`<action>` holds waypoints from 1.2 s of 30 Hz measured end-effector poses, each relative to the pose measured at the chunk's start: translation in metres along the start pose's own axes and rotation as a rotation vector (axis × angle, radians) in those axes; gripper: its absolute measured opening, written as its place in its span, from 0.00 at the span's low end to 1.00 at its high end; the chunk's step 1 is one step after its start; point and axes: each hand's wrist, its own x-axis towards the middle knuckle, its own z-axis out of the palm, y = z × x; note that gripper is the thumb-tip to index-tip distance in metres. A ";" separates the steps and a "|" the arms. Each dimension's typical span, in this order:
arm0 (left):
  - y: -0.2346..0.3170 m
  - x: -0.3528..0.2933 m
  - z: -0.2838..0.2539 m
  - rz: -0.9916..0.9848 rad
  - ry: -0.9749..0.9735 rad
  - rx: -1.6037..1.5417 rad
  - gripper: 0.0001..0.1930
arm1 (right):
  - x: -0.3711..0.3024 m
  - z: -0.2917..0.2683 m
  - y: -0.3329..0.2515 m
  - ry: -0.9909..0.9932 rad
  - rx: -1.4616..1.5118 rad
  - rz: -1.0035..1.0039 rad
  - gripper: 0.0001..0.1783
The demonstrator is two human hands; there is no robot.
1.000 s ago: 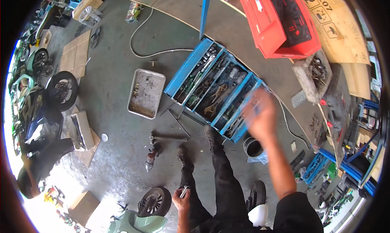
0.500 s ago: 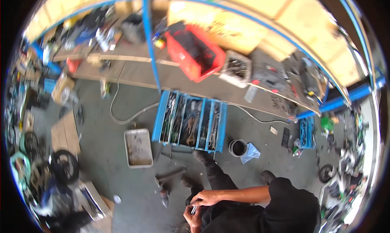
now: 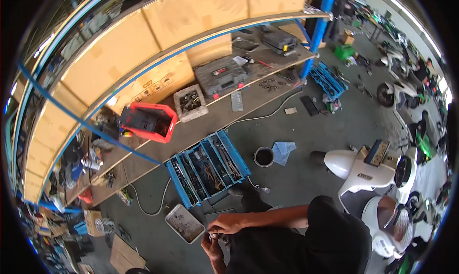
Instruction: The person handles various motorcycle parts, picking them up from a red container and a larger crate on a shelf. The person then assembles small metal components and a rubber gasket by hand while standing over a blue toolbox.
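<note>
My left hand (image 3: 210,247) is closed around a small silvery metal piece (image 3: 210,236), too small to name and mostly covered by fingers. From above, my right hand (image 3: 226,223) meets it, its fingers bent and pressed together at the top of the same piece. Just beyond both hands lies a shallow metal tray (image 3: 170,220) with dirty contents. Past that, an opened blue cantilever toolbox (image 3: 245,170) holds wrenches and other hand tools in its compartments. One of my shoes (image 3: 234,191) is beside the toolbox.
A dark-filled bucket (image 3: 264,157) and blue plastic sheet (image 3: 284,152) lie right of the toolbox. Behind it stands a blue-framed shelf (image 3: 191,128) with a red bin (image 3: 166,136), a parts box (image 3: 193,115) and a tool case (image 3: 222,78). A white scooter (image 3: 351,171) is at right.
My view has swung to the right, bringing the white scooter into sight. Both hands stay together on the small metal piece.
</note>
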 end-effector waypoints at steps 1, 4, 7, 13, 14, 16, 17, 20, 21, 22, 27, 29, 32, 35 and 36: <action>0.000 0.004 -0.002 0.062 -0.057 0.041 0.20 | -0.004 -0.009 -0.004 -0.041 0.041 0.030 0.21; 0.004 0.007 0.003 0.086 -0.143 0.126 0.23 | -0.024 -0.028 -0.011 -0.035 0.100 0.103 0.21; 0.001 0.007 0.009 0.077 -0.171 0.246 0.25 | -0.033 -0.033 -0.001 -0.057 0.090 0.079 0.22; -0.012 -0.005 0.006 0.074 -0.157 0.211 0.30 | -0.031 -0.023 0.009 -0.050 0.067 -0.082 0.19; -0.007 -0.006 0.012 0.068 -0.123 0.188 0.30 | -0.029 -0.024 0.004 -0.076 0.047 -0.066 0.18; -0.001 -0.008 0.017 0.061 -0.089 0.170 0.31 | -0.025 -0.025 -0.009 -0.105 0.008 -0.054 0.17; 0.000 -0.009 0.018 0.055 -0.073 0.154 0.32 | -0.022 -0.025 -0.012 -0.138 -0.040 -0.043 0.16; 0.007 -0.013 0.014 0.052 -0.065 0.067 0.32 | -0.012 -0.022 -0.010 -0.182 0.019 -0.058 0.17; 0.008 -0.016 0.011 0.053 -0.074 -0.007 0.32 | -0.010 -0.021 -0.010 -0.185 0.024 -0.061 0.17; 0.006 -0.016 0.007 0.052 -0.068 -0.003 0.32 | -0.010 -0.021 -0.010 -0.175 0.043 -0.076 0.18; -0.006 -0.015 -0.006 0.051 -0.049 0.055 0.31 | -0.008 -0.023 -0.011 -0.175 0.083 -0.096 0.18; -0.007 -0.014 -0.005 0.049 -0.024 0.062 0.31 | -0.006 -0.022 -0.008 -0.149 0.108 -0.070 0.17; -0.001 -0.013 0.015 0.101 0.037 -0.007 0.31 | -0.003 -0.021 -0.002 -0.158 0.186 -0.068 0.17; 0.005 -0.014 0.018 0.139 0.075 -0.060 0.32 | -0.001 -0.024 -0.005 -0.185 0.185 -0.046 0.16; 0.006 -0.013 0.016 0.122 0.068 -0.037 0.32 | 0.000 -0.024 -0.004 -0.198 0.184 -0.050 0.16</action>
